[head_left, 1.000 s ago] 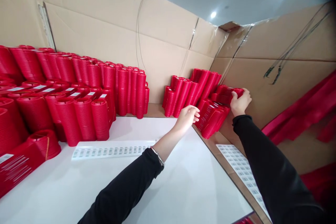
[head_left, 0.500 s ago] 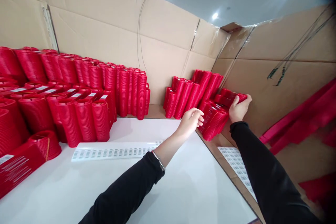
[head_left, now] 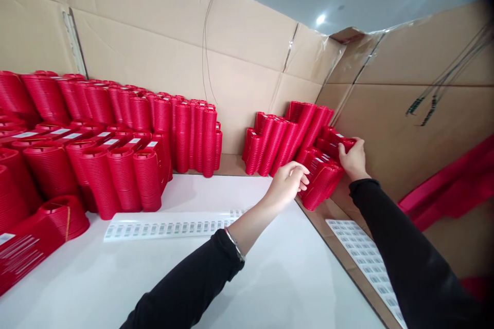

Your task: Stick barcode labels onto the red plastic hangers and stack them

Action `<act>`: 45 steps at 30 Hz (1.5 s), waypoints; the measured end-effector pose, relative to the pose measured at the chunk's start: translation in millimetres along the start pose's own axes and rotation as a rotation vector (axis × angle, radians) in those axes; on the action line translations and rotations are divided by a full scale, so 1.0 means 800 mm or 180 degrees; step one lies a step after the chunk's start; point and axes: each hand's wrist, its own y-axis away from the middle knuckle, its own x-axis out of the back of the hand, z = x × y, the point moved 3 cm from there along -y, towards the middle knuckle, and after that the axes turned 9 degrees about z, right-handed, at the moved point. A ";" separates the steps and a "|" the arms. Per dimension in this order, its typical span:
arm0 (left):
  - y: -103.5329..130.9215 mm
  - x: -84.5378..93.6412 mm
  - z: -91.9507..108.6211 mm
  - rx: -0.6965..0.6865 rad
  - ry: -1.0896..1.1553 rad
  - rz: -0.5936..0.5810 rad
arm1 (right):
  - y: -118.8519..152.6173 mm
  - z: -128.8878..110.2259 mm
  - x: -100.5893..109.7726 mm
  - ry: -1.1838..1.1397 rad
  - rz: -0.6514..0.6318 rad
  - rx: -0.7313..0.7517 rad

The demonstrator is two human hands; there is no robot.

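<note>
My right hand [head_left: 352, 158] grips a red bundle [head_left: 335, 140] at the right end of the stacks, thumb on the near side and fingers behind. Just below it, a banded red bundle [head_left: 322, 177] rests in the corner. My left hand [head_left: 289, 183] is beside that bundle, fingers curled; whether it touches the bundle or holds anything is hidden. Behind my left hand, several red ribbed stacks [head_left: 283, 141] lean against the cardboard wall.
Many red stacks [head_left: 123, 177] fill the left of the white table [head_left: 278, 277]. A label sheet [head_left: 162, 226] lies in front of them, another label sheet [head_left: 366, 257] at the right. Cardboard walls [head_left: 247, 77] enclose the back and right; wires [head_left: 443, 79] hang at right.
My right hand has moved slightly left and inward with the red bundle, towards the other stacks. My left hand stays beside the banded bundle. The view has shifted a little.
</note>
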 end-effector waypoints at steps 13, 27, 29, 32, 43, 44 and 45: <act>0.003 -0.003 0.000 -0.0030 -0.0140 -0.0149 | -0.034 -0.024 0.030 0.1139 -0.0824 0.0188; 0.020 -0.012 0.023 -0.0198 -0.0074 -0.0405 | -0.028 -0.065 0.043 0.1816 -0.1327 0.0479; 0.021 -0.012 0.025 -0.0206 -0.0076 -0.0433 | -0.032 -0.072 0.042 0.1805 -0.1356 0.0461; 0.021 -0.011 0.028 -0.0239 -0.0048 -0.0460 | -0.033 -0.083 0.048 0.1672 -0.1326 0.0513; 0.029 -0.003 0.063 -0.0423 0.0137 -0.0373 | -0.013 -0.157 0.112 0.0587 -0.0638 0.0414; 0.030 -0.002 0.068 -0.0484 0.0174 -0.0351 | -0.006 -0.171 0.123 0.0452 -0.0700 0.0445; 0.031 -0.001 0.072 -0.0541 0.0208 -0.0332 | 0.004 -0.185 0.137 0.0322 -0.0802 0.0466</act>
